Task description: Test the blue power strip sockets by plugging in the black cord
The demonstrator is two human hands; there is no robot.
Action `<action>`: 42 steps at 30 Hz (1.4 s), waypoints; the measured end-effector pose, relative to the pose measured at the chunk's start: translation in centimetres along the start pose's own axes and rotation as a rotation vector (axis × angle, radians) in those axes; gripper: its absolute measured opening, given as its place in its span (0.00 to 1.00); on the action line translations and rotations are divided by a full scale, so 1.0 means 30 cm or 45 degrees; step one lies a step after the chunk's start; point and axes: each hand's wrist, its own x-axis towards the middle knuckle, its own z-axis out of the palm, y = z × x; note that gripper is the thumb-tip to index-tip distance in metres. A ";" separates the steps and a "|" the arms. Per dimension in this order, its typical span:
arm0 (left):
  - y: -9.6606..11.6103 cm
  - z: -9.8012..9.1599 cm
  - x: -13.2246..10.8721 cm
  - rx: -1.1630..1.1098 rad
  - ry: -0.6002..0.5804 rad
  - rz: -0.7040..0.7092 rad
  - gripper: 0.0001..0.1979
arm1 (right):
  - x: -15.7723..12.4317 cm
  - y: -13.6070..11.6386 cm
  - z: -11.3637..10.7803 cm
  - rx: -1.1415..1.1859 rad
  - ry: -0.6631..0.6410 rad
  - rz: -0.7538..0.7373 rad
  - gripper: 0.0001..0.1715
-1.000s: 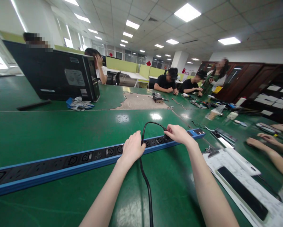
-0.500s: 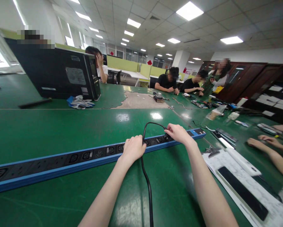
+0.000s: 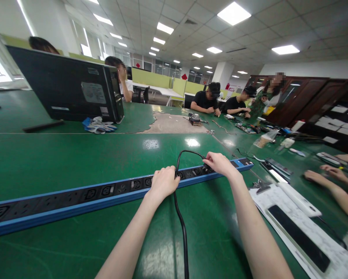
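Observation:
A long blue-edged power strip [image 3: 121, 188] with black sockets lies slantwise over the green table. My left hand [image 3: 165, 180] is closed over its middle, thumb against a black power cord [image 3: 183, 226]. The cord runs up past that thumb, loops over and bends down to a black plug [image 3: 205, 167]. Fingers of my right hand [image 3: 217, 162] are closed on this plug, at a socket near the strip's right end. How deep the plug sits is hidden by the fingers.
A clipboard with papers [image 3: 281, 209] and a phone [image 3: 298, 237] lie at right, near another person's hands [image 3: 319, 178]. A black computer case [image 3: 71, 89] stands at the back left beside gloves [image 3: 99, 126]. Electronic parts and tools crowd the far right; several people sit or stand beyond.
Both hands, the cord and the strip are practically where they were. At the far left, the head behind the computer case has shifted slightly.

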 end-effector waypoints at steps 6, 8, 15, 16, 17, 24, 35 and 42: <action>0.012 -0.002 0.001 0.001 -0.021 -0.040 0.13 | -0.010 -0.068 -0.016 -0.162 0.002 0.072 0.19; 0.015 -0.001 0.003 0.002 -0.028 -0.055 0.13 | -0.007 -0.085 -0.014 -0.196 0.011 0.077 0.19; 0.016 0.006 0.005 -0.003 -0.007 -0.059 0.14 | 0.000 -0.093 0.000 -0.231 0.044 0.057 0.18; 0.016 0.006 0.005 -0.004 -0.004 -0.057 0.14 | 0.000 -0.091 0.001 -0.223 0.043 0.050 0.19; 0.016 0.007 0.005 -0.004 0.000 -0.056 0.14 | 0.001 -0.089 0.001 -0.214 0.042 0.044 0.19; 0.012 0.010 0.008 -0.010 0.002 -0.064 0.14 | 0.008 -0.053 -0.012 -0.109 -0.036 0.066 0.18; 0.012 0.013 0.011 -0.011 -0.011 -0.069 0.14 | -0.002 -0.023 -0.058 0.021 -0.159 0.034 0.13; 0.006 0.015 0.012 -0.002 0.005 -0.056 0.15 | -0.022 -0.078 -0.074 -0.193 -0.122 0.098 0.12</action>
